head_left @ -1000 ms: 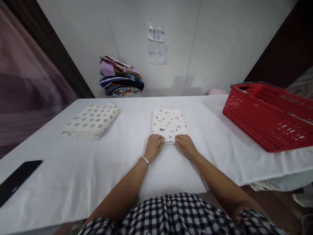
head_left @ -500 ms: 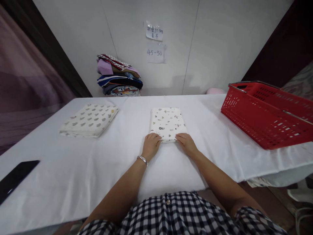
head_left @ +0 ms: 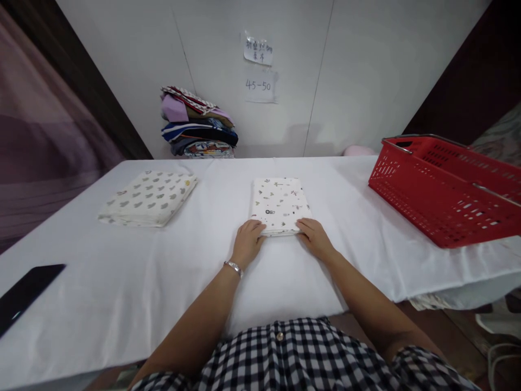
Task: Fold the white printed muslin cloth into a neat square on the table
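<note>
A folded white cloth printed with small coloured motifs [head_left: 279,205] is seen at the centre of the frame on the white-covered table [head_left: 122,282], its long axis running away from the person toward the top of the frame. Its near short edge is met by both hands: the left hand [head_left: 246,241] is laid against the lower left corner, the right hand [head_left: 312,237] against the lower right corner, each about equally close. The fingers are curled loosely at the edge; whether the fabric is pinched or only pressed cannot be told, since the fingertips are partly tucked under the fold. A second folded cloth with grey shapes [head_left: 148,190] is set well apart at centre left, and a red plastic basket [head_left: 445,184] is cut off at the right edge.
</note>
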`<act>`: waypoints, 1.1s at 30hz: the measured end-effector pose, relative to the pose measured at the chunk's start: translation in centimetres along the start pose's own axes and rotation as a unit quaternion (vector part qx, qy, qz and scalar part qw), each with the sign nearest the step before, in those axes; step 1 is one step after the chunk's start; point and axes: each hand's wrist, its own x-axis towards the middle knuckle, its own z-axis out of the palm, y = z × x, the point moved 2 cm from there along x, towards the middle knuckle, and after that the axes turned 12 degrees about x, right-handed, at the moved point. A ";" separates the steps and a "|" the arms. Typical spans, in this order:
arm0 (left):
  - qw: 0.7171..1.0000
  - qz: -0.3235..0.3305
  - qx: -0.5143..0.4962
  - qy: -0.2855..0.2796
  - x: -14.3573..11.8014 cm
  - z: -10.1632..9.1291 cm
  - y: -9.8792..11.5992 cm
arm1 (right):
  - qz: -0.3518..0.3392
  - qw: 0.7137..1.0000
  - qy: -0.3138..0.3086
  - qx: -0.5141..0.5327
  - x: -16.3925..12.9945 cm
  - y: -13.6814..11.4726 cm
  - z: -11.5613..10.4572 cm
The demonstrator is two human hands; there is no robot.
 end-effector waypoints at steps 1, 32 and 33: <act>1.000 -0.006 0.001 -0.001 0.0 0.0 -0.1 | 0.000 1.000 -0.004 -0.002 0.0 0.1 0.1; 0.987 0.095 -0.128 -0.017 -3.2 0.6 3.6 | 0.022 0.993 0.043 -0.104 -1.4 1.5 -1.7; 0.987 0.092 -0.134 -0.020 -3.2 0.5 3.7 | 0.032 0.993 0.041 -0.111 -1.4 1.0 -1.8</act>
